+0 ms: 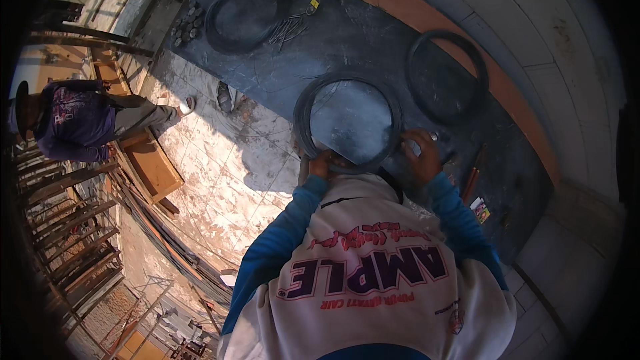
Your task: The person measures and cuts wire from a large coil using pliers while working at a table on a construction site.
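A wide coil of black wire (304, 117) lies on the dark tabletop in front of my body. My left hand (323, 163) has its fingers closed on the near left part of the coil's rim. At the right edge of the coil is my right hand (421, 155), its fingers curled. A small pale spot shows beside those fingers, but what they hold is unclear. Beyond the right hand rests a second black ring-shaped coil (480, 70). A third black wire coil (212, 23) lies at the table's far left.
Cut wire pieces (288, 31), a yellow-marked item (314, 3) and dark lumps (188, 25) lie on the dark table (360, 20). A red-handled tool (471, 183) and small packet (479, 210) are right. Left, a person (73, 120) stands by a wooden box (152, 165).
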Tool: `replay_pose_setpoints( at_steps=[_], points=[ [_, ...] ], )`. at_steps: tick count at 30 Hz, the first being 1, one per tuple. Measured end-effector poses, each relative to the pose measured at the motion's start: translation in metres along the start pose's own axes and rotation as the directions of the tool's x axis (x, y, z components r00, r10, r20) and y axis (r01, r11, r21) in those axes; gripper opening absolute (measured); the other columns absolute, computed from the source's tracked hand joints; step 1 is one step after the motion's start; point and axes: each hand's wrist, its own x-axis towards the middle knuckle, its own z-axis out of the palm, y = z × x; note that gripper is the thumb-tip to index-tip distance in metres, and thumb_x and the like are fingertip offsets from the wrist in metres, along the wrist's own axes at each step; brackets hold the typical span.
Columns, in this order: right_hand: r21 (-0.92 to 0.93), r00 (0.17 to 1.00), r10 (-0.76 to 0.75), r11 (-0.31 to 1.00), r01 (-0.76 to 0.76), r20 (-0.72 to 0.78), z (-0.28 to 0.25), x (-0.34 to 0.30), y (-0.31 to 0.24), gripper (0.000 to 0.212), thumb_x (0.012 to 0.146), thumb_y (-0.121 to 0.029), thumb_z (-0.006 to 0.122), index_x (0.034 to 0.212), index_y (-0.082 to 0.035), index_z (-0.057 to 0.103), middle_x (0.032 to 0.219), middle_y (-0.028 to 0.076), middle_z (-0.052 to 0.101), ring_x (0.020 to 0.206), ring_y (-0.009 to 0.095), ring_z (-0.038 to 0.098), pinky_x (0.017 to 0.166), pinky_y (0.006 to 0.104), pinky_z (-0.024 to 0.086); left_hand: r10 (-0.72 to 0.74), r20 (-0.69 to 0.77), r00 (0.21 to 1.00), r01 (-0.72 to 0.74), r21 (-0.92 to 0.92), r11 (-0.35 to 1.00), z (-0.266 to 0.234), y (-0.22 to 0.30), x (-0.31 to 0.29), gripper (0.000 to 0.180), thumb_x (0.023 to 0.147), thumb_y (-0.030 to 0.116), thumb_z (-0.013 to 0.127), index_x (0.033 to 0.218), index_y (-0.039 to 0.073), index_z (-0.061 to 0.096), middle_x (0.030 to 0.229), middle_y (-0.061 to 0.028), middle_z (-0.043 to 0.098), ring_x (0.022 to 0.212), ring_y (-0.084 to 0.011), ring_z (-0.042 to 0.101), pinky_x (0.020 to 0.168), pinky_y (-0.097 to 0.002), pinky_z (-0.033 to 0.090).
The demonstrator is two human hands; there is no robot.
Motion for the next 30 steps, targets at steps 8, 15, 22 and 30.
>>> replay_pose_setpoints(
  at_steps=[8, 15, 22, 30],
  points=[
    [0.033, 0.552, 0.525, 0.743, -0.668, -0.649, -0.048, -0.087, 0.128, 0.028, 0.084, -0.019, 0.063, 0.108, -0.003, 0.064, 0.107, 0.018, 0.062, 0.100, 0.032, 0.060, 0.087, 0.0414, 0.047, -0.118, 0.066, 0.991, 0.128, -0.183, 0.975, -0.020, -0.031, 0.022, 0.020, 0.086, 0.023, 0.060, 0.091, 0.004, 0.059, 0.079, -0.0096, 0.059, 0.078, -0.0249, 0.060, 0.072, -0.0414, 0.052],
    [-0.004, 0.269, 0.658, 0.375, -0.927, -0.704, -0.045, -0.144, 0.198, 0.053, 0.083, -0.034, 0.067, 0.123, -0.003, 0.053, 0.120, 0.020, 0.053, 0.106, 0.038, 0.057, 0.092, 0.0456, 0.047, -0.269, 0.009, 0.963, 0.252, -0.375, 0.892, -0.014, -0.018, 0.023, 0.016, 0.086, 0.024, 0.059, 0.090, 0.009, 0.059, 0.076, -0.0071, 0.057, 0.075, -0.0238, 0.057, 0.070, -0.0437, 0.051],
    [-0.101, 0.348, 0.718, 0.364, -0.926, -0.603, -0.045, -0.154, 0.201, 0.055, 0.087, -0.047, 0.058, 0.116, 0.000, 0.056, 0.113, 0.027, 0.057, 0.105, 0.044, 0.056, 0.087, 0.0481, 0.046, -0.296, 0.025, 0.955, 0.279, -0.411, 0.868, -0.009, -0.011, 0.017, 0.021, 0.091, 0.023, 0.053, 0.083, 0.003, 0.054, 0.076, -0.0119, 0.056, 0.076, -0.0296, 0.057, 0.077, -0.0464, 0.051],
    [0.072, 0.555, 0.515, 0.772, -0.632, -0.654, -0.047, -0.142, 0.207, 0.043, 0.091, -0.038, 0.051, 0.107, 0.001, 0.059, 0.100, 0.024, 0.063, 0.090, 0.039, 0.062, 0.077, 0.0432, 0.047, -0.275, 0.005, 0.961, 0.262, -0.323, 0.909, 0.000, 0.011, 0.001, 0.023, 0.091, 0.023, 0.056, 0.096, 0.001, 0.057, 0.077, -0.0122, 0.059, 0.079, -0.0273, 0.060, 0.078, -0.0470, 0.054]
  ],
)
